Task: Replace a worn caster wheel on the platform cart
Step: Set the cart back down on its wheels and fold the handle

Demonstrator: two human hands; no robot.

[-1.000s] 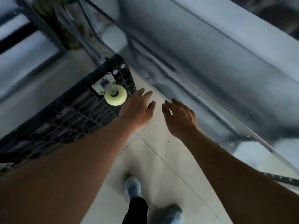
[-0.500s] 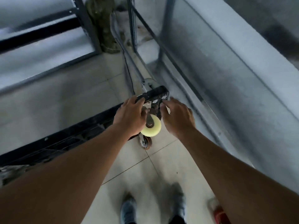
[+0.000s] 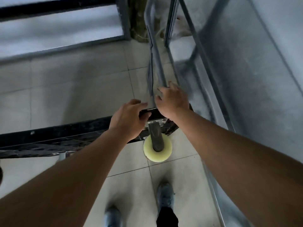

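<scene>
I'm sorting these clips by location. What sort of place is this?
Probably a storeroom or warehouse aisle: grey metal shelving frames, a pale tiled floor, and a black platform cart.

No legible text, label, brand, number or sign anywhere in view, no readable marks on the cart (image 3: 57, 130) or the wheel (image 3: 157, 155), surfaces dim and motion-blurred.
</scene>
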